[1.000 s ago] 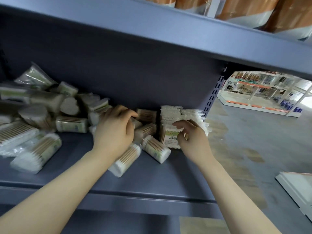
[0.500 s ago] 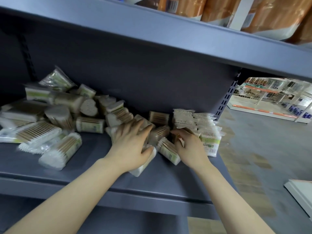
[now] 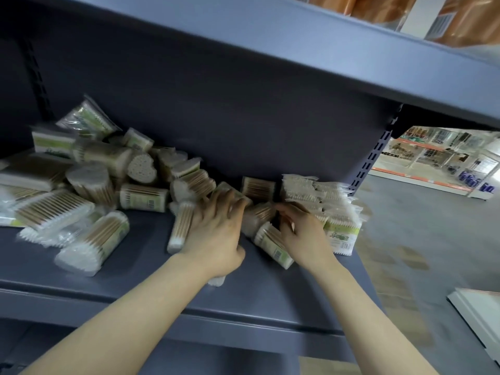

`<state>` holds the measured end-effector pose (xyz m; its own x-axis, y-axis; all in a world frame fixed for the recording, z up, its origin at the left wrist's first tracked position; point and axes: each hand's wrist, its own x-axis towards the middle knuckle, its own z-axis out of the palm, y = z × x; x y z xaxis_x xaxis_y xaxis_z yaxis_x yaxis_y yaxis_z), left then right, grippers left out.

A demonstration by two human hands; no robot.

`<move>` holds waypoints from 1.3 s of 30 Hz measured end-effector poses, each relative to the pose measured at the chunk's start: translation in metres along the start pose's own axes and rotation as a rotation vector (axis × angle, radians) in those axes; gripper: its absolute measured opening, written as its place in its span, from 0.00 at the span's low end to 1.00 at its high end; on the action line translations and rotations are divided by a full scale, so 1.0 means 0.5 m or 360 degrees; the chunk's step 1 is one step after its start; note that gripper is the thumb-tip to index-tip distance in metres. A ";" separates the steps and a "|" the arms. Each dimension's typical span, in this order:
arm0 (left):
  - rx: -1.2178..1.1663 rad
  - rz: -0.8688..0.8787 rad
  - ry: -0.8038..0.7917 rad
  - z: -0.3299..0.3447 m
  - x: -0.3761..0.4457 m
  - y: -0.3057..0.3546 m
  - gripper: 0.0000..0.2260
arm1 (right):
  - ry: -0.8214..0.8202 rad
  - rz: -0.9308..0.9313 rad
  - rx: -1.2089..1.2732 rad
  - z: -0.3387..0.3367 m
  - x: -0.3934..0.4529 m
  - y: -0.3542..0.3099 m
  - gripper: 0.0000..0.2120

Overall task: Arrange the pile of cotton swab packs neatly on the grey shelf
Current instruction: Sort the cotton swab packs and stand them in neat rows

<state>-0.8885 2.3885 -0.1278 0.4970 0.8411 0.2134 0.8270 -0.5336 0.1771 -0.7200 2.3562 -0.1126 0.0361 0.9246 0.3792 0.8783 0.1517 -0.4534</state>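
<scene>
- The pile of cotton swab packs (image 3: 89, 185) sprawls over the left and middle of the grey shelf (image 3: 151, 269), most of it jumbled at all angles; at the right end a tidy row (image 3: 322, 201) stands upright against the back panel.
- My left hand (image 3: 216, 234) lies palm down with fingers spread over a few loose packs in the middle; it presses on them rather than closing round any; one long pack (image 3: 181, 228) lies just beside its thumb side.
- My right hand (image 3: 303, 231) has its fingers curled in at the edge of the tidy row, with a cylindrical pack (image 3: 273, 244) lying just under it; whether it pinches a pack there I cannot tell, the frame being blurred.
- The two hands are near each other, not touching.
- I judge the sorting barely begun; the step in hand is gathering loose packs toward the row.
- The next move calls for standing one pack upright and seating it flush against the row without toppling its neighbours.
</scene>
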 end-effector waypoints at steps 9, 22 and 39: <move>0.0051 -0.0148 0.0037 -0.015 -0.020 -0.038 0.34 | -0.0314 -0.0063 -0.0181 0.067 0.041 -0.022 0.21; 0.0043 -0.0276 0.0107 -0.011 -0.009 -0.042 0.32 | -0.0395 -0.0129 -0.0204 0.074 0.027 -0.015 0.22; 0.0072 -0.0205 0.0394 0.001 0.004 0.007 0.22 | -0.0401 -0.0085 -0.0269 -0.012 -0.090 0.024 0.17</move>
<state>-0.8846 2.3883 -0.1270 0.3123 0.8516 0.4211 0.8927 -0.4146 0.1764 -0.7083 2.3143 -0.1302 -0.1134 0.9776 0.1774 0.9434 0.1619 -0.2895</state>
